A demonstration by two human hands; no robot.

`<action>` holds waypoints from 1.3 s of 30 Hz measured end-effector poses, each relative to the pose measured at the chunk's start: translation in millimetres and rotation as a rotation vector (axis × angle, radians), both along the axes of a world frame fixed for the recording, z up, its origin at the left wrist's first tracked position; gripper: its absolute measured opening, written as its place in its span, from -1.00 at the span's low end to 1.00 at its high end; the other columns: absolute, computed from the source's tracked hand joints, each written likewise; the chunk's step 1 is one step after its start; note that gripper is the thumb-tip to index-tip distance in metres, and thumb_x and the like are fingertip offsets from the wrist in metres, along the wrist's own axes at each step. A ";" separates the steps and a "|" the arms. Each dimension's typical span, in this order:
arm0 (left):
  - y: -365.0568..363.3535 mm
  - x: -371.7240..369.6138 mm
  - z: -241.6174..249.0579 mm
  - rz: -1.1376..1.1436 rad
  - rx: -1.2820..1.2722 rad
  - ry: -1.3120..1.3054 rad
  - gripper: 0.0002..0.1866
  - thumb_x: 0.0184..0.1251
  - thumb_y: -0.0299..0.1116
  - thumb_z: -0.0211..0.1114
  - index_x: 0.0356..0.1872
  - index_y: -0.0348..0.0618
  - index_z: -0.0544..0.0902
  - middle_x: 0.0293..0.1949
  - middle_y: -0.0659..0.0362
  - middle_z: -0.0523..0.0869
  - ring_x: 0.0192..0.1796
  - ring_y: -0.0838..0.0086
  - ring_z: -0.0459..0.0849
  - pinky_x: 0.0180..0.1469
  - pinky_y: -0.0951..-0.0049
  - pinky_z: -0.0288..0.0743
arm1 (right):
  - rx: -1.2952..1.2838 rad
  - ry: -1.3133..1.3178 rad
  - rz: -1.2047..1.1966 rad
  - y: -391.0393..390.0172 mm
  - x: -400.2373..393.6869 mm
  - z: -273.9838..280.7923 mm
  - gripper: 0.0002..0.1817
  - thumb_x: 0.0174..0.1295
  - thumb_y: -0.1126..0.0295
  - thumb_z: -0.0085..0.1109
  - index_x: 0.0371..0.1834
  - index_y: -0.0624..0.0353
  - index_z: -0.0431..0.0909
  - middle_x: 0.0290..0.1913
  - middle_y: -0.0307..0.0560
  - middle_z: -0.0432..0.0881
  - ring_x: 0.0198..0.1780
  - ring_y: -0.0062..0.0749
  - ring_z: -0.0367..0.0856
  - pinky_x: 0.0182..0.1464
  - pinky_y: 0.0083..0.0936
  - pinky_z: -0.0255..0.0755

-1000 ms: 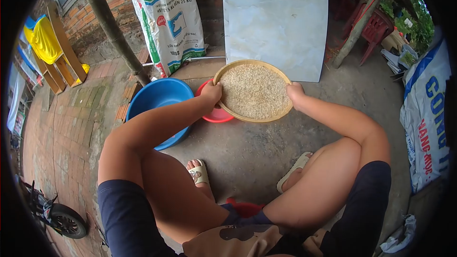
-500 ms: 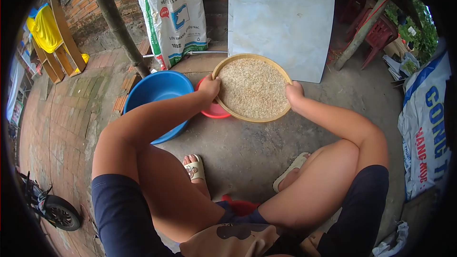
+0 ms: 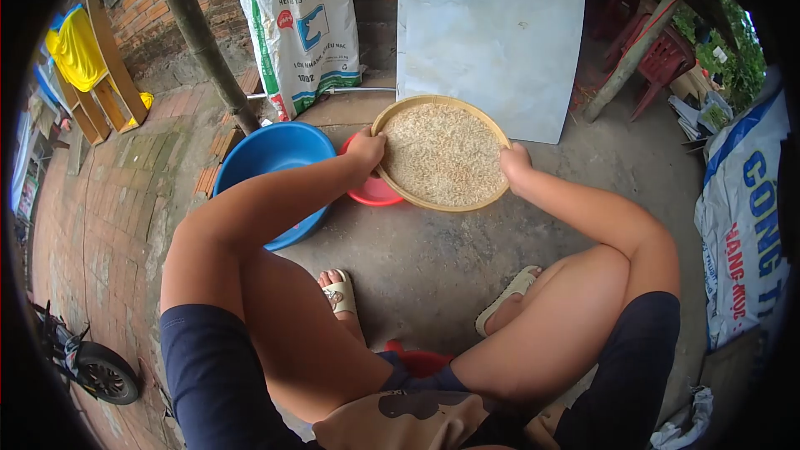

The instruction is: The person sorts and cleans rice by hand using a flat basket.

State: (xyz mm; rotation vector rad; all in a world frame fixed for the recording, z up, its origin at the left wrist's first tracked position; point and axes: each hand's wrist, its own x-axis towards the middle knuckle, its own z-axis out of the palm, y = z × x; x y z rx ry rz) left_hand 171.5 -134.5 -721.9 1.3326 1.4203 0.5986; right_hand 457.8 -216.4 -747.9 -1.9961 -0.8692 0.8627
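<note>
A round woven winnowing basket (image 3: 400, 192) is held up in front of me, with a layer of pale rice grains (image 3: 446, 150) spread across it. My left hand (image 3: 367, 152) is closed on the basket's left rim. On the opposite rim, my right hand (image 3: 516, 165) grips it with the fingers partly hidden behind the edge. Below and left of the basket, partly covered by it and my left hand, sits a red basin (image 3: 375, 192). Beside that stands a larger blue basin (image 3: 267, 154), its lower part crossed by my left forearm.
A white feed sack (image 3: 304, 42) and a pale flat panel (image 3: 487, 42) lean at the back. Wooden poles (image 3: 200, 33) rise on both sides. A printed white sack (image 3: 746, 225) lies at right; red chairs (image 3: 662, 62) stand behind. A wheel (image 3: 107, 373) shows lower left.
The rice has shifted slightly within the basket, and its surface pattern differs. Both hands keep their hold at nearly the same place; the view has moved a little.
</note>
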 end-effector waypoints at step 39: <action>-5.0 -13.5 0.6 0.197 -0.148 0.035 -0.64 0.33 -0.33 0.00 0.13 -0.08 0.47 -0.05 0.00 0.61 -0.03 0.16 0.63 -0.24 0.12 0.62 | 0.137 0.075 0.057 -10.1 -25.3 14.1 -0.74 0.29 0.36 -0.03 -0.19 0.40 0.45 -0.22 0.09 0.59 -0.15 -0.29 0.59 -0.13 -0.35 0.43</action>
